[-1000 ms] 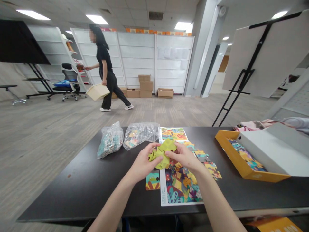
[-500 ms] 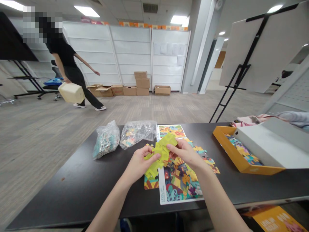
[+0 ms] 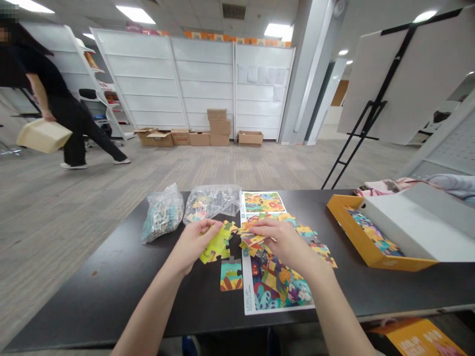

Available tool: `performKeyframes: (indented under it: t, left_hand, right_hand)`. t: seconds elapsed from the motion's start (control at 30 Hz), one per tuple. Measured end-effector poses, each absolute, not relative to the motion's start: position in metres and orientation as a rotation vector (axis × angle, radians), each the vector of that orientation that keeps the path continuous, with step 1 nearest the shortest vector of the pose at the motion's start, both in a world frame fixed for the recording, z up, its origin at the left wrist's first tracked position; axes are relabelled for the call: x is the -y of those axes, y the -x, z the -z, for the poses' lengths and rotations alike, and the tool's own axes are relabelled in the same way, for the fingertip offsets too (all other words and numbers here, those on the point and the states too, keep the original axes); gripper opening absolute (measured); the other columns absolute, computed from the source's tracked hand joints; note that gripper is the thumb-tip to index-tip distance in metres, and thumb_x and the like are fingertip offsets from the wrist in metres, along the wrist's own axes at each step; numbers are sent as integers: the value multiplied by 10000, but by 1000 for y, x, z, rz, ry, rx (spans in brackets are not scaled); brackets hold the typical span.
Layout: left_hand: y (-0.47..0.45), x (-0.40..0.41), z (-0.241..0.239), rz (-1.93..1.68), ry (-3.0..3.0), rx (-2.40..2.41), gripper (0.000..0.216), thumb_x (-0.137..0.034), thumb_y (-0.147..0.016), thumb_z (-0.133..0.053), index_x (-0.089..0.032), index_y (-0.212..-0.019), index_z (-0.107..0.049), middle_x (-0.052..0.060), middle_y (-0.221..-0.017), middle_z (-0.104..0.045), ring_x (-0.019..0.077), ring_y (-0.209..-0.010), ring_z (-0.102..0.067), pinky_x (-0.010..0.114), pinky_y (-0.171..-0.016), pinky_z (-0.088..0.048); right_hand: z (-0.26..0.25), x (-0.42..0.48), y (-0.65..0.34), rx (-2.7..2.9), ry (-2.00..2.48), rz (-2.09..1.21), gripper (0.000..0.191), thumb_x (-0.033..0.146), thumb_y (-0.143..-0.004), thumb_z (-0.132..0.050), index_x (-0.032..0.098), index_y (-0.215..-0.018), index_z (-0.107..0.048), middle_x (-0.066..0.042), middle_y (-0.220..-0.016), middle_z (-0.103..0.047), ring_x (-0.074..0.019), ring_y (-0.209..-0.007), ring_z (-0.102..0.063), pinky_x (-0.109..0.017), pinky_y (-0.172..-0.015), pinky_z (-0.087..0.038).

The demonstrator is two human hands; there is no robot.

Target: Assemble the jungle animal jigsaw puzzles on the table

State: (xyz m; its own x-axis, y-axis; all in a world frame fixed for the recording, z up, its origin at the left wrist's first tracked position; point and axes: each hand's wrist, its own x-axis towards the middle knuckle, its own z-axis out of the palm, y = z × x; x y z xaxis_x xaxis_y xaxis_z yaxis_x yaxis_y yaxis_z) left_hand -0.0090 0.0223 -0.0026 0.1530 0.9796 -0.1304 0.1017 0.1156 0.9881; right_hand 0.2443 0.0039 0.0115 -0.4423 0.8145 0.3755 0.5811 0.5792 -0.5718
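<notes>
My left hand (image 3: 193, 242) grips yellow-green jigsaw puzzle pieces (image 3: 218, 244) between thumb and fingers, just above the dark table (image 3: 122, 282). Across from it, my right hand (image 3: 284, 242) is closed on more puzzle pieces (image 3: 252, 239), which show yellow, red and white printing. These are over the left part of a white-bordered puzzle picture sheet (image 3: 249, 302). A loose puzzle piece with a green animal on teal (image 3: 231, 274) lies left of the sheet. Joined or overlapping puzzle pieces (image 3: 307, 232) spread beyond my right hand; part of them is hidden by it.
Two clear plastic bags, one with teal pieces (image 3: 163, 215) and one flatter (image 3: 226, 198), lie at the table's back left. An open orange box (image 3: 371, 254) with a white lid (image 3: 404, 222) stands to the right. A person (image 3: 55, 94) carries a cream container (image 3: 43, 136) far left.
My hands have drawn apart, splitting the green pieces between them; some now show their printed side. My left hand moved left. The walking person has moved further left.
</notes>
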Motion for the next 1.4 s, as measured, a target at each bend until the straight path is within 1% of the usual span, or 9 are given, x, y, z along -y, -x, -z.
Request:
performKeyframes:
  t: [0.1,0.2,0.37,0.57,0.8,1.0,1.1,1.3,1.4]
  left_hand:
    - [20,-25,3,-888,-1380,-1330,514,-649,-757,-668,-165,-927,-653,69,-785,-750,226,-656,-699,285,-551,-506]
    - [27,-28,11,-817,-1673,-1532,471,-645,-803,-592,-180,-851,-657,68,-769,-736,252,-725,-696,300,-616,-480]
    - [28,-29,20,-721,-1932,-1752,428,-608,-856,-521,-207,-807,-664,57,-814,-726,255,-805,-672,299,-677,-428]
    - [32,-29,17,-737,-1915,-1755,432,-612,-864,-504,-207,-817,-648,24,-713,-678,222,-704,-637,277,-630,-390]
    - [31,-27,13,-756,-1917,-1742,452,-620,-859,-496,-203,-741,-623,-6,-599,-599,193,-592,-572,273,-573,-340]
    - [30,-30,17,-854,-1817,-1602,481,-653,-834,-525,-196,-697,-586,-4,-581,-585,173,-552,-540,253,-522,-330]
    - [30,-32,19,-903,-1738,-1560,489,-659,-832,-535,-196,-680,-566,-23,-553,-542,150,-516,-498,235,-490,-309]
    - [29,-33,23,-923,-1733,-1532,488,-652,-841,-541,-193,-677,-558,-9,-584,-574,152,-543,-520,229,-501,-324]
    - [28,-34,23,-925,-1762,-1549,469,-630,-837,-555,-194,-665,-560,-15,-567,-545,146,-536,-491,229,-497,-305]
  right_hand:
    - [-5,1,-232,2322,1108,-549,508,6,-836,-483,296,-1137,-771,-45,-1132,-715,-201,-1023,-672,-339,-933,-528]
    - [2,3,-227,2386,1134,-577,431,28,-840,-531,288,-1056,-799,-48,-1056,-687,-180,-953,-657,-305,-893,-517]
    - [5,1,-229,2451,1221,-626,472,-41,-743,-536,266,-975,-809,-29,-953,-663,-159,-881,-626,-252,-793,-472]
    - [3,0,-231,2418,1221,-721,449,-85,-628,-497,218,-836,-755,-5,-886,-699,-164,-860,-625,-254,-791,-445]
    - [-12,3,-245,2374,1183,-850,488,-63,-654,-498,253,-859,-807,-6,-880,-715,-162,-839,-642,-259,-769,-477]
    - [-7,-1,-240,2273,1118,-498,373,21,-844,-541,264,-947,-805,-33,-967,-705,-159,-875,-658,-291,-811,-506]
    - [8,-4,-228,2336,1139,-367,344,62,-891,-546,264,-1008,-798,-49,-1012,-690,-172,-918,-652,-301,-830,-510]
    - [9,3,-220,2480,1195,-443,467,-14,-827,-505,261,-1089,-777,-50,-1044,-689,-185,-980,-647,-296,-879,-507]
    - [6,6,-224,2476,1231,-505,548,-55,-772,-469,250,-1117,-765,-58,-1086,-684,-192,-1035,-636,-295,-906,-502]
